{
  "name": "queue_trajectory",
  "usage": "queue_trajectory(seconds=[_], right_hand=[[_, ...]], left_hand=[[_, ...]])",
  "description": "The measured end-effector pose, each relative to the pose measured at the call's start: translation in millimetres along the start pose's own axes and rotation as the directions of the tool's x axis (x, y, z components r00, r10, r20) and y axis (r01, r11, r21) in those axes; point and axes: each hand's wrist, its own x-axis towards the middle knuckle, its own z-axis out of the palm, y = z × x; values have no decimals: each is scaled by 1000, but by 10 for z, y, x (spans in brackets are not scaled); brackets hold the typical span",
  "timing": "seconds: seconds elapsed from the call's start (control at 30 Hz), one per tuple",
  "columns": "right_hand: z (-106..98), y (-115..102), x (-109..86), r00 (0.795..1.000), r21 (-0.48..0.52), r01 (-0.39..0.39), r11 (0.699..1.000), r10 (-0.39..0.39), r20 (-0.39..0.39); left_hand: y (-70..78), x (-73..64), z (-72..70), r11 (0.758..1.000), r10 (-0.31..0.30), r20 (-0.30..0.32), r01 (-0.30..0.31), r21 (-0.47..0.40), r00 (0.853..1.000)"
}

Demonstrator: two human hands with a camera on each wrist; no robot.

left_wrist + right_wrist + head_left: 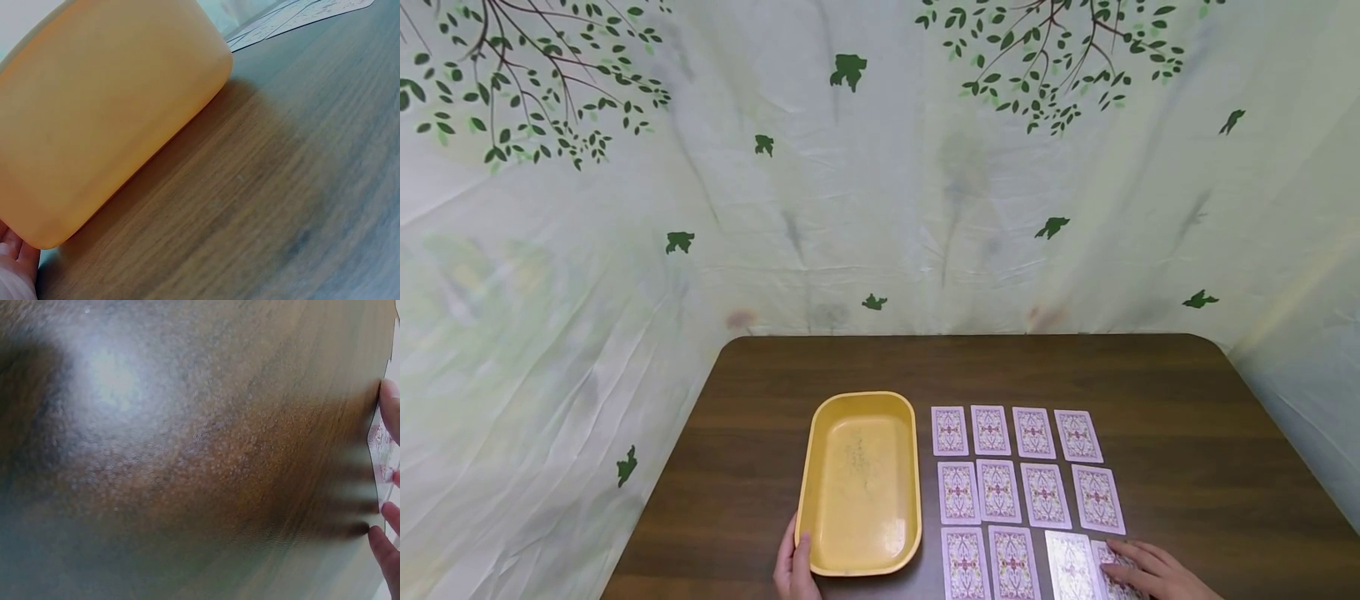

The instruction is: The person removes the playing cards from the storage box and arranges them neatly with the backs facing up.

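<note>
A yellow tray (859, 483) lies lengthwise on the table, left of several playing cards. My left hand (797, 562) holds the tray's near left corner, thumb at the rim. In the left wrist view the tray's outer wall (112, 106) fills the upper left, with part of the left hand (17, 265) at its lower corner. My right hand (1157, 571) rests its fingers on the patterned card (1105, 554) at the near right of the layout. Its fingertips (381, 540) show at that card's edge in the right wrist view. A glaring card (1070, 567) lies beside it.
The other cards, such as the far left one (950, 431), lie patterned side up in rows. They are on a dark brown wooden table (1210, 433) with rounded far corners. A pale cloth (910, 192) printed with leaves hangs behind.
</note>
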Motion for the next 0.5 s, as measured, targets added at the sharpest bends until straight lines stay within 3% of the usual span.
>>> queue_trajectory(seconds=[0.27, 0.5], right_hand=[[-4, -11, 5, 1000, 4, -26, 1000, 26, 1], [-9, -4, 8, 1000, -9, -26, 1000, 26, 9]], left_hand=[[-35, -4, -32, 999, 21, 23, -19, -50, 1000], [-36, -6, -30, 999, 28, 20, -27, -45, 999]])
